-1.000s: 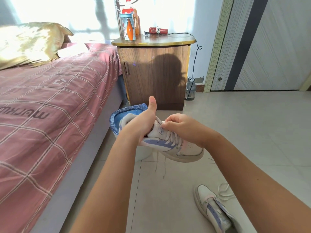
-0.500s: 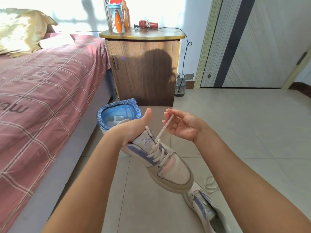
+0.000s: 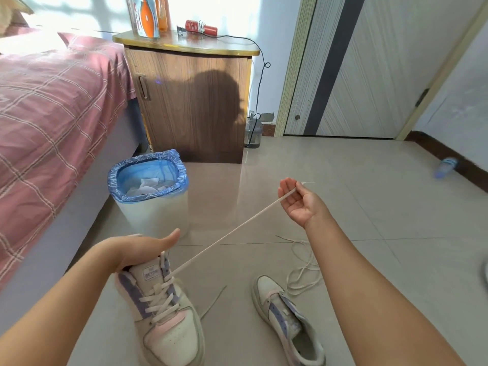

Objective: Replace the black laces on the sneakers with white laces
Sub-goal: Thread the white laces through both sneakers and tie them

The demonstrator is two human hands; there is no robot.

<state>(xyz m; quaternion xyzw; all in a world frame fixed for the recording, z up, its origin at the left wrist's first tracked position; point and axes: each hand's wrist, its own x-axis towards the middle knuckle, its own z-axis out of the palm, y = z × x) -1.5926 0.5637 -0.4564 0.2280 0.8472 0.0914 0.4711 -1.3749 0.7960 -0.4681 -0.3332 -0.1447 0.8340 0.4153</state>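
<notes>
Fingers [image 3: 286, 186] apparently around taut lace [image 3: 227, 236]

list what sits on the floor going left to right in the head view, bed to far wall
bed → trash bin → sneaker held by the left hand → unlaced sneaker → loose lace → plastic bottle by the wall

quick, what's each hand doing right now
Left hand: grips the collar of the laced sneaker.
Right hand: pinches the white lace, pulled taut from the sneaker.
</notes>
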